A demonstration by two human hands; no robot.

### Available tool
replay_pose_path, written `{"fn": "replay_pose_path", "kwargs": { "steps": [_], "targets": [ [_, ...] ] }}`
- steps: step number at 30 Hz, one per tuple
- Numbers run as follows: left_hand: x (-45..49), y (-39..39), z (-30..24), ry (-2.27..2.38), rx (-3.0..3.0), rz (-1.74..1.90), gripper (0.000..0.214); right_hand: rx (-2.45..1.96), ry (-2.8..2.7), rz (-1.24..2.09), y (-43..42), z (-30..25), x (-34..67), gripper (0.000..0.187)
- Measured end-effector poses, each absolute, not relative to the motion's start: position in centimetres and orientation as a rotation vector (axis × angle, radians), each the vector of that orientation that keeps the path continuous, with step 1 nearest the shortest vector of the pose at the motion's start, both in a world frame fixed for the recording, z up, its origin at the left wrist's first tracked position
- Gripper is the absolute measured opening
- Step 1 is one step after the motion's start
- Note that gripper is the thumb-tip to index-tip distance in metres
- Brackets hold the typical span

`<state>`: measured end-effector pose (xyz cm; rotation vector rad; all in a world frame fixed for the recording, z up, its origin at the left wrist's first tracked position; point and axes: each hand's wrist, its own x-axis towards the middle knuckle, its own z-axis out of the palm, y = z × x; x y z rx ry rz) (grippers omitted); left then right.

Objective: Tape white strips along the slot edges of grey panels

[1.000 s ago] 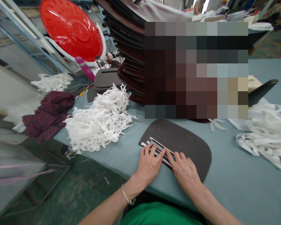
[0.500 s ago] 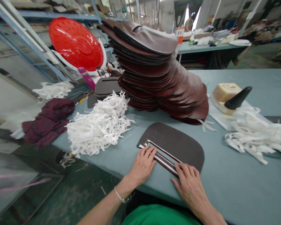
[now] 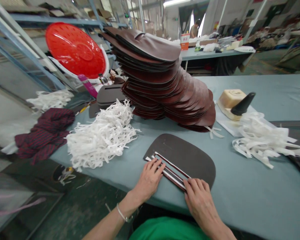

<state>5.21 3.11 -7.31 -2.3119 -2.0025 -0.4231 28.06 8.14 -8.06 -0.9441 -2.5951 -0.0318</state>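
Note:
A dark grey panel (image 3: 182,150) with rounded far corners lies on the blue-green table, its straight edge toward me. Near that edge runs a long slot (image 3: 173,166), bordered by brown trim and white strips. My left hand (image 3: 150,176) rests on the left part of the edge strip, fingers stretched out and slightly apart. At the strip's right end, my right hand (image 3: 200,196) lies with bent fingers on the panel and its thumb by the near edge. Both hands are open and press from above. Their fingers cover parts of the strip.
Behind the panel rises a tall leaning stack of brown leather pieces (image 3: 165,86). White strips (image 3: 100,140) are heaped on the left, more strips (image 3: 262,136) on the right. A cream block (image 3: 231,100) with a black cone-shaped piece (image 3: 243,104) stands at right. Striped cloth (image 3: 46,133) hangs left.
My right thumb has drawn in closer to the panel's near edge, and its fingers have shifted slightly left. The left hand stays on the strip. The whole view has shifted a little.

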Motion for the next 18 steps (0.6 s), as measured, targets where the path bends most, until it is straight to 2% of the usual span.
{"fn": "replay_pose_path", "kwargs": {
  "steps": [6, 12, 15, 18],
  "targets": [
    [5.7, 2.7, -7.3, -1.948, -2.391, -0.409, 0.044, -1.029, -2.678, -0.152, 7.1, -7.5, 24.0, 0.031],
    [5.3, 2.7, -6.4, -2.083, -2.301, -0.412, 0.047, -0.988, -2.699, -0.166, 6.9, -8.4, 26.4, 0.038],
    [5.2, 2.7, -6.5, -2.094, -2.34, -0.43, 0.049, -0.977, -2.648, -0.038, 7.0, -8.5, 28.3, 0.034],
    [4.4, 2.9, -6.1, -2.068, -2.41, -0.498, 0.048, -0.951, -2.53, 0.309, 8.0, -7.1, 29.9, 0.025]
  ]
}}
